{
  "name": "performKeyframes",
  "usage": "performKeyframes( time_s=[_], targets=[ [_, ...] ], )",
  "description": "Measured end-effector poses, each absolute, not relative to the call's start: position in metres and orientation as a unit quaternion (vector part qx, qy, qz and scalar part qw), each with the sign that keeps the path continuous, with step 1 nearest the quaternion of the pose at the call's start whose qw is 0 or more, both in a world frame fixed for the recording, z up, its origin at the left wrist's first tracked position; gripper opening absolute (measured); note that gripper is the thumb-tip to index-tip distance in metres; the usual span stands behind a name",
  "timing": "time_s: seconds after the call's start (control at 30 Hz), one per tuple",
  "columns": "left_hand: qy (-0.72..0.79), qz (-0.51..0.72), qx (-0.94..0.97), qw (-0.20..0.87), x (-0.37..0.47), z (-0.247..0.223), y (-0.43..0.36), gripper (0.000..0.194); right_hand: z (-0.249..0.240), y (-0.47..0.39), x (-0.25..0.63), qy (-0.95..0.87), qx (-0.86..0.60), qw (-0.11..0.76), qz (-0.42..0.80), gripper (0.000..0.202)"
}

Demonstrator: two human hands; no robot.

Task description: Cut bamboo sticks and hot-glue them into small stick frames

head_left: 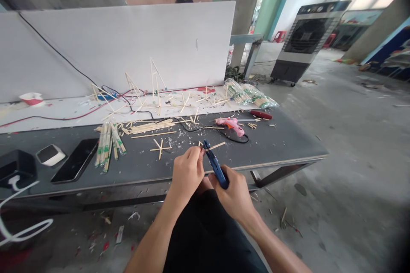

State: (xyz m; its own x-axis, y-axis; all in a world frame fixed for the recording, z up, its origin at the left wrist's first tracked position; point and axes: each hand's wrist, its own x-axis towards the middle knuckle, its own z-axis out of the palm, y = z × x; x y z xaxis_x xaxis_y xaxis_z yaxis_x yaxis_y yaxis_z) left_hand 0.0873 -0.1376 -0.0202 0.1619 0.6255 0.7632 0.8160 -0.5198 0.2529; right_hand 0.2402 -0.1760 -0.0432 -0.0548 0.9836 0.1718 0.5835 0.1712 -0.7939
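Observation:
My right hand (235, 192) is wrapped round the blue handles of a pair of cutting pliers (215, 164), whose jaws point up and away over the table's front edge. My left hand (188, 166) pinches a thin wooden stick (218, 145) at the jaws, and the stick's free end sticks out to the right. Whether the jaws are closed through the wood cannot be made out. To the left of my hands, a small star of joined stick pieces (160, 148) lies on the dark tabletop. Behind it is a pile of loose wooden sticks (152, 127).
A pink glue gun (232, 126) lies behind my hands, near a red-handled tool (261, 114). Wrapped stick bundles (107, 145), a phone (76, 160) and a white device (50, 154) are at left. Stick frames (155, 81) stand by the white panel (128, 47); cables cross the table.

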Motion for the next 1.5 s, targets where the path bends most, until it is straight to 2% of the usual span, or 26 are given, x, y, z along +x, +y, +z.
performKeyframes(
  time_s=[0.27, 0.4, 0.57, 0.73, 0.93, 1.23, 1.5],
  targets=[
    [-0.470, -0.418, -0.777, 0.008, 0.080, -0.011, -0.136, 0.031, -0.048, -0.175, 0.241, -0.680, -0.577, 0.374, 0.255, 0.019],
    [-0.459, -0.414, -0.786, -0.011, 0.079, -0.009, -0.135, 0.031, -0.051, -0.176, 0.241, -0.681, -0.582, 0.362, 0.256, 0.019],
    [-0.467, -0.408, -0.785, -0.002, 0.080, -0.014, -0.137, 0.030, -0.052, -0.175, 0.241, -0.680, -0.588, 0.353, 0.260, 0.022],
    [-0.463, -0.439, -0.767, 0.068, 0.082, -0.027, -0.136, 0.015, -0.048, -0.176, 0.240, -0.670, -0.595, 0.346, 0.277, 0.026],
    [-0.423, -0.445, -0.779, 0.130, 0.081, -0.023, -0.130, 0.027, -0.041, -0.178, 0.241, -0.671, -0.589, 0.351, 0.283, 0.027],
    [-0.439, -0.449, -0.778, -0.026, 0.079, -0.016, -0.134, 0.032, -0.043, -0.179, 0.240, -0.679, -0.574, 0.362, 0.281, 0.019],
    [-0.462, -0.431, -0.773, -0.054, 0.080, -0.022, -0.134, 0.030, -0.045, -0.178, 0.242, -0.677, -0.585, 0.354, 0.272, 0.022]
  ],
)
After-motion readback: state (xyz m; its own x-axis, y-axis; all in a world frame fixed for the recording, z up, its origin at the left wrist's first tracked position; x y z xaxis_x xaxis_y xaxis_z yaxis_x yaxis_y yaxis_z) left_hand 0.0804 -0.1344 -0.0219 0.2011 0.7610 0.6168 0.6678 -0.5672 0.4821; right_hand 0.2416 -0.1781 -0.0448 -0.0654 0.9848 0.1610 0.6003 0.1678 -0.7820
